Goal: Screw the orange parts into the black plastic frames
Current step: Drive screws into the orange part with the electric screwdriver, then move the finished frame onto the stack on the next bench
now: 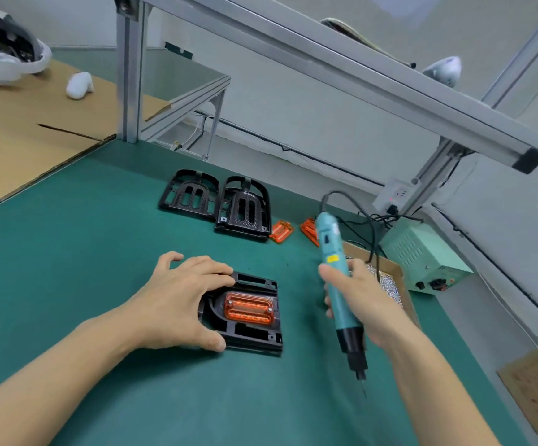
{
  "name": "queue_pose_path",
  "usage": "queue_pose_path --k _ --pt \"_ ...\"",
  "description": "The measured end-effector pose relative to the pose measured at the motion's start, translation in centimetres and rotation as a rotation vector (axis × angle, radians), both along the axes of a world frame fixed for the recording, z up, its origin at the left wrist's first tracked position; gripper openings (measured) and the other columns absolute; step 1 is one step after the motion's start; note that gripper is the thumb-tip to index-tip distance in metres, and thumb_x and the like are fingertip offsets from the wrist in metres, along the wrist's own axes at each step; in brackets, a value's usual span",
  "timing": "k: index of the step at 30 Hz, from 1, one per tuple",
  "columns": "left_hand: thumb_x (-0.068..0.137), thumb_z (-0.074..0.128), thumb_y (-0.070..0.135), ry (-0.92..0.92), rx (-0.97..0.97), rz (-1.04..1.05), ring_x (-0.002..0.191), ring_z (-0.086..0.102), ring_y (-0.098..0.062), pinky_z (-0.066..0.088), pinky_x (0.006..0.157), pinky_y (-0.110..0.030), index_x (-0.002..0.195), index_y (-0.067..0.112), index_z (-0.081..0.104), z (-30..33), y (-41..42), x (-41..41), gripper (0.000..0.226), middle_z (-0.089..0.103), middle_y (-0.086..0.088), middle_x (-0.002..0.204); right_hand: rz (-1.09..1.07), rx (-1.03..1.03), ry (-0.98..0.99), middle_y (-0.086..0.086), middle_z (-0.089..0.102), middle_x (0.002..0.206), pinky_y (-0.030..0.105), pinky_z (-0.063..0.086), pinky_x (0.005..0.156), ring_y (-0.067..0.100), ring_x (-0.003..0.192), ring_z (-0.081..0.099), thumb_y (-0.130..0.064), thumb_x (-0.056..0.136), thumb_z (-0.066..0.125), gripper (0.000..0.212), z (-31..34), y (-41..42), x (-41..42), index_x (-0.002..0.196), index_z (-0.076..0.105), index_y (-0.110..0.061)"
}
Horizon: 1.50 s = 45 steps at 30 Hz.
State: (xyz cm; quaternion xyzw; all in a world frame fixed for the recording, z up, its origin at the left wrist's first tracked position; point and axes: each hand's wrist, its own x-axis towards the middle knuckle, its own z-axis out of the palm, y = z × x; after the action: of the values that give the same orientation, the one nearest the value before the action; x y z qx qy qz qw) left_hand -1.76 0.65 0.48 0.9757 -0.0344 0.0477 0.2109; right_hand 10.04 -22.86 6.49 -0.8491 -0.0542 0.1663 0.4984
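A dark green mat (100,239) covers the workbench, which stands against a pale wall under a frame of silver aluminium bars (325,56). A flat sheet of brown cardboard (26,130) lies at the far left. Near the bench's back edge two empty black plastic frames (216,201) lie side by side, with loose orange parts (282,231) just to their right. A pale green power box (422,255) sits at the right beside a cardboard tray of silvery screws (390,284).

The left hand (177,300) presses spread fingers on the near black plastic frame (255,336), which holds a seated orange part (249,309). The right hand (361,300) grips a teal electric screwdriver (338,284), bit down, clear of the mat.
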Motion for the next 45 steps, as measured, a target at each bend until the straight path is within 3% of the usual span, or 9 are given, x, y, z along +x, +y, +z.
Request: queue_pose_path --k 6,14,21,24,28,37,40,43,45 --pt "0.049 0.057 0.072 0.016 -0.026 0.006 0.137 0.006 0.009 -0.016 0.113 -0.034 0.140 0.043 0.033 0.1 -0.1 -0.2 0.098 0.015 0.027 0.150 0.171 -0.579 -0.281 0.007 0.059 0.096 0.033 0.043 0.066 0.023 0.078 0.058 -0.040 0.093 0.057 0.030 -2.7 1.2 -0.8 0.105 0.044 -0.015" --pt "0.056 0.069 0.069 0.167 0.096 0.023 0.143 -0.011 -0.002 -0.018 0.112 -0.041 0.148 0.041 0.003 0.4 0.2 0.4 0.116 -0.003 0.018 0.157 0.160 -0.986 -0.576 0.007 0.054 0.122 0.033 0.043 0.082 0.025 0.114 0.053 -0.043 0.097 0.050 0.038 -4.1 2.1 -1.7 0.119 0.045 -0.012" --pt "0.056 0.071 0.067 0.204 0.135 -0.003 0.141 0.006 -0.003 -0.012 0.114 -0.039 0.149 0.037 0.006 0.8 0.4 1.1 0.117 0.014 0.012 0.154 0.180 -1.106 -0.735 0.005 0.052 0.122 0.035 0.040 0.086 0.025 0.113 0.049 -0.050 0.096 0.044 0.043 -3.8 2.0 -1.7 0.122 0.050 -0.016" --pt "0.052 0.070 0.066 0.132 0.149 -0.034 0.138 0.006 0.000 -0.015 0.111 -0.036 0.147 0.041 0.005 1.0 0.7 1.2 0.118 0.016 0.013 0.152 0.245 -0.798 -0.829 0.001 0.047 0.132 0.032 0.034 0.097 0.021 0.121 0.042 -0.049 0.095 0.048 0.050 -3.0 1.8 -1.4 0.135 0.046 -0.019" --pt "0.047 0.061 0.066 -0.037 0.262 -0.121 0.138 0.001 0.003 -0.021 0.108 -0.034 0.144 0.046 -0.004 1.6 1.1 1.3 0.119 0.016 0.019 0.150 0.460 -0.382 -0.612 -0.008 0.043 0.145 0.023 0.030 0.104 0.008 0.132 0.039 -0.051 0.089 0.060 0.067 -1.8 2.6 -1.2 0.146 0.037 -0.025" --pt "0.061 0.068 0.034 -0.236 0.435 -0.090 0.140 -0.020 0.002 -0.027 0.109 -0.041 0.147 0.041 -0.011 3.1 2.8 0.4 0.117 -0.004 0.027 0.152 0.637 0.008 -0.224 -0.002 0.064 0.114 0.027 0.048 0.097 0.008 0.106 0.059 -0.011 0.095 0.060 0.045 -1.4 4.8 -0.4 0.134 0.050 -0.029" --pt "0.068 0.069 0.012 -0.357 0.151 0.103 0.141 -0.016 0.004 -0.023 0.111 -0.034 0.144 0.046 -0.007 2.7 3.3 -0.6 0.113 -0.006 0.025 0.154 0.529 0.180 -0.230 -0.008 0.062 0.111 0.023 0.048 0.092 0.006 0.101 0.056 -0.009 0.094 0.060 0.043 -1.6 5.9 -0.3 0.126 0.051 -0.037" --pt "0.083 0.065 0.009 -0.394 -0.470 0.283 0.140 0.005 0.009 0.002 0.117 -0.029 0.139 0.057 0.007 2.0 3.4 -1.6 0.094 0.010 0.030 0.152 0.417 0.339 -0.161 0.004 0.063 0.115 0.043 0.052 0.092 0.014 0.099 0.060 -0.009 0.096 0.057 0.042 -1.9 7.6 -0.7 0.121 0.051 -0.042" --pt "0.087 0.065 0.023 -0.346 -0.881 0.345 0.134 0.025 0.011 0.018 0.110 -0.023 0.142 0.053 0.015 1.6 2.9 -2.1 0.080 0.023 0.033 0.147 0.394 0.390 -0.156 0.002 0.066 0.111 0.039 0.056 0.084 0.012 0.094 0.062 -0.007 0.097 0.054 0.042 -2.2 8.9 -1.1 0.122 0.051 -0.041"
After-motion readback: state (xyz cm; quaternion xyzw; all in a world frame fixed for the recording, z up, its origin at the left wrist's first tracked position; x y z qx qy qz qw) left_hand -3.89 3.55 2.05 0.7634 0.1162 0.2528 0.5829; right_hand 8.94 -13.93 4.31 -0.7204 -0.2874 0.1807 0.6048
